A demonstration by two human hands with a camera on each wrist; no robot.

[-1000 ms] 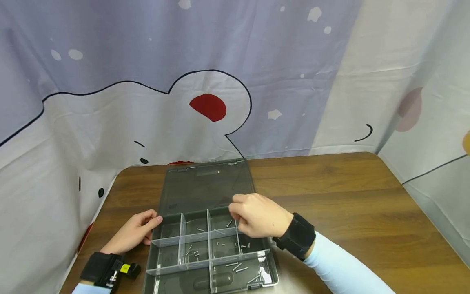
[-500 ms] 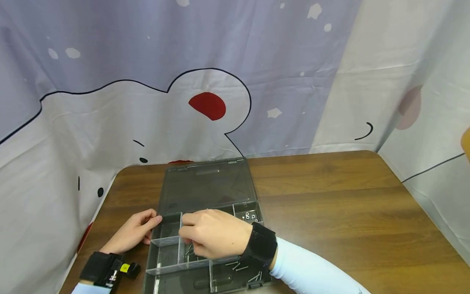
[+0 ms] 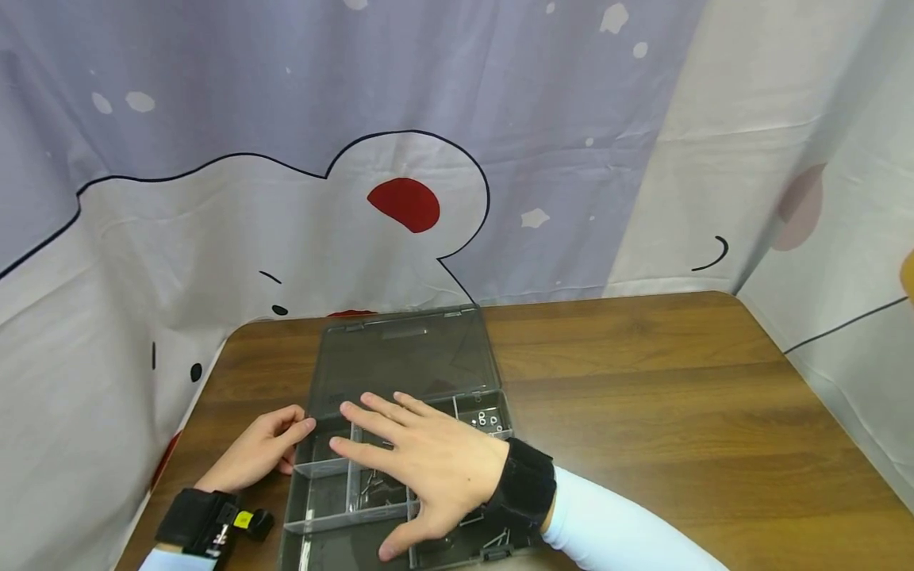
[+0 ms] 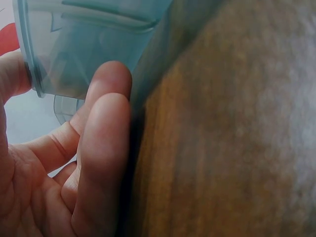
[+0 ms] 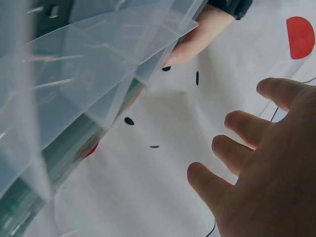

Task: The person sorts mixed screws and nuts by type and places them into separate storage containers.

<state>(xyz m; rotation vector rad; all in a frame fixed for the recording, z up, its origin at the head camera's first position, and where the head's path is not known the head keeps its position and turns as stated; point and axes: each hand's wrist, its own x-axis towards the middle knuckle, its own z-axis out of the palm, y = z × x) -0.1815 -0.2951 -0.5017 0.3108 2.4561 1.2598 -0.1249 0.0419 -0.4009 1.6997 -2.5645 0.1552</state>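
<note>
A grey see-through compartment box (image 3: 350,520) lies on the table with its lid (image 3: 403,357) folded back flat. My left hand (image 3: 257,448) grips the box's left side near the hinge corner. In the left wrist view, the thumb sits at the rim and the fingers (image 4: 106,133) lie along the outer wall. My right hand (image 3: 428,468) hovers over the middle compartments, fingers spread wide, holding nothing. It hides several compartments. Small screws (image 3: 373,482) show in a compartment left of that hand, and tiny nuts (image 3: 482,419) in the back right one.
The brown wooden table (image 3: 643,412) extends to the right of the box. Behind it hangs a printed curtain (image 3: 543,159), which also falls along both sides. More screws (image 3: 496,541) lie in the front right compartment.
My right hand first moved left from the back right compartments, fingers bunched, to the middle of the box. There its fingers have spread apart. The left hand has stayed in place.
</note>
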